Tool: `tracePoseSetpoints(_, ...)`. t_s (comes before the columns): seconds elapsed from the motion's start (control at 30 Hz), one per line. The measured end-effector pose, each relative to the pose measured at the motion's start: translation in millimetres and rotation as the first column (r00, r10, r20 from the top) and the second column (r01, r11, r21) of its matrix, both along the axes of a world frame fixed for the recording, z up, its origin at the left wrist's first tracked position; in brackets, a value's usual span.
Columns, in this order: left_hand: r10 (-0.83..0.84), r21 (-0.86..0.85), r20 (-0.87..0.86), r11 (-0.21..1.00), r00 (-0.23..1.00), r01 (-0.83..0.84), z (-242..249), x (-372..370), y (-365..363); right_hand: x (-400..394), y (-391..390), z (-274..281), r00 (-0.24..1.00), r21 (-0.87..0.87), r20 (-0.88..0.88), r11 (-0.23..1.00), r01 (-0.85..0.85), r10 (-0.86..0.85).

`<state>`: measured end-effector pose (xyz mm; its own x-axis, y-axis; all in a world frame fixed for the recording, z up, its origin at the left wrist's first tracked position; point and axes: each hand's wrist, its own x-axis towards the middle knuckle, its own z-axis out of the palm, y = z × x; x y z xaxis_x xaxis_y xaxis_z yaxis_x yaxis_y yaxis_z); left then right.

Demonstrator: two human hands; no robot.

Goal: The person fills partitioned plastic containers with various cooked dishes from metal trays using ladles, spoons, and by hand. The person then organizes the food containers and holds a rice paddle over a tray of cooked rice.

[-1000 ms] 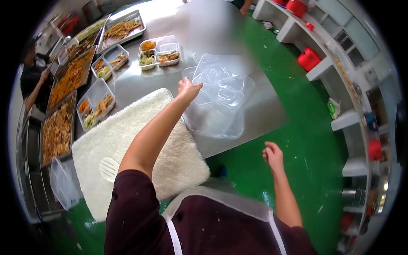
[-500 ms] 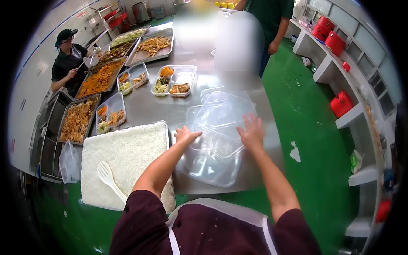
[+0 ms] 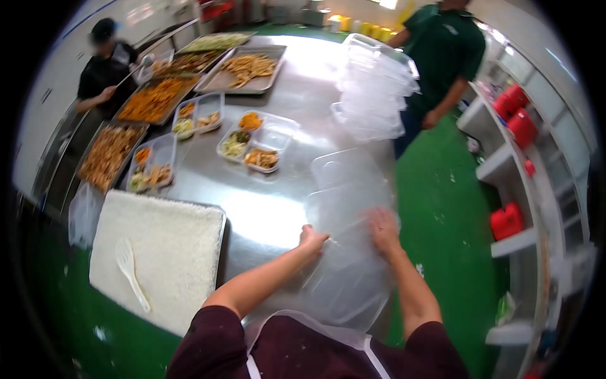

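Note:
Several clear plastic lids [image 3: 347, 265] lie overlapped and spread along the right side of the steel table [image 3: 262, 211]. My left hand [image 3: 312, 241] is at their left edge, thumb and fingers apart; part of its fingers is hard to see. On the right edge my right hand [image 3: 382, 230] rests with fingers stretched out over the plastic. Left of my arms is a large tray of white rice [image 3: 161, 246] with a white serving fork [image 3: 130, 271] lying on it. Beyond, a filled compartment container [image 3: 278, 132] has one bare section.
Food trays [image 3: 158, 99] line the table's left side, where a person [image 3: 104, 69] holds a ladle. Two more filled containers [image 3: 154, 161] stand near them. A tall stack of clear containers [image 3: 372, 91] stands at the far right, beside another person [image 3: 442, 54]. Shelves with red bags [image 3: 507, 221] line the right wall.
My view has shifted and tilted up, bringing the container stack into clear sight. Both hands have come closer together against the lids' edges.

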<state>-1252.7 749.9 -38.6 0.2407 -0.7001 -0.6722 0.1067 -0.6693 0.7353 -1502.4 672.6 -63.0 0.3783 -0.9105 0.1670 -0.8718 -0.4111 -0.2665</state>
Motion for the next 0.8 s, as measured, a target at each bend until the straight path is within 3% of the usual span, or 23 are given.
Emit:
tracePoseSetpoints(0.07, 0.058, 0.011, -0.067, 0.998, 0.996, -0.057, 2, -14, -17, -7, -26, -5, 0.999, -0.010, 0.006, 0.999, -0.037, 0.037)
tracePoseSetpoints(0.23, 0.153, -0.084, 0.166, 0.986, 0.974, -0.141, -43, -62, -51, -28, -71, 2, 0.986, -0.059, 0.080, 0.988, -0.141, 0.146)
tracePoseSetpoints(0.3, 0.129, -0.055, 0.222, 0.991, 0.967, -0.120, -39, -52, -46, -32, -79, -1, 0.984, -0.079, 0.078, 0.984, -0.157, 0.163)
tracePoseSetpoints(0.37, 0.095, -0.025, 0.324, 0.995, 0.941, -0.091, -1, -51, -29, -30, -78, 7, 0.973, -0.092, 0.117, 0.977, -0.191, 0.201)
tracePoseSetpoints(0.47, 0.108, -0.118, 0.370, 0.991, 0.923, -0.069, 23, -34, 5, -27, -75, 24, 0.969, -0.061, 0.159, 0.981, -0.182, 0.189)
tracePoseSetpoints(0.57, 0.202, -0.504, 0.347, 0.863, 0.916, 0.001, 32, 3, 52, -26, -78, 27, 0.970, -0.040, 0.140, 0.980, -0.194, 0.198)
tracePoseSetpoints(0.63, 0.272, -0.633, 0.320, 0.774, 0.908, -0.009, 58, 38, 90, -27, -80, 35, 0.977, -0.048, 0.075, 0.980, -0.195, 0.198)
tracePoseSetpoints(0.7, 0.382, -0.651, 0.343, 0.755, 0.858, -0.076, 88, 77, 130, -22, -74, 50, 0.986, -0.064, -0.015, 0.984, -0.167, 0.166)
tracePoseSetpoints(0.77, 0.483, -0.684, 0.289, 0.709, 0.827, -0.175, 103, 126, 170, -6, -58, 66, 0.976, -0.167, 0.072, 0.968, -0.189, 0.203)
tracePoseSetpoints(0.8, 0.573, -0.741, 0.365, 0.656, 0.733, -0.144, 111, 149, 188, 2, -49, 72, 0.970, -0.222, 0.115, 0.957, -0.186, 0.215)
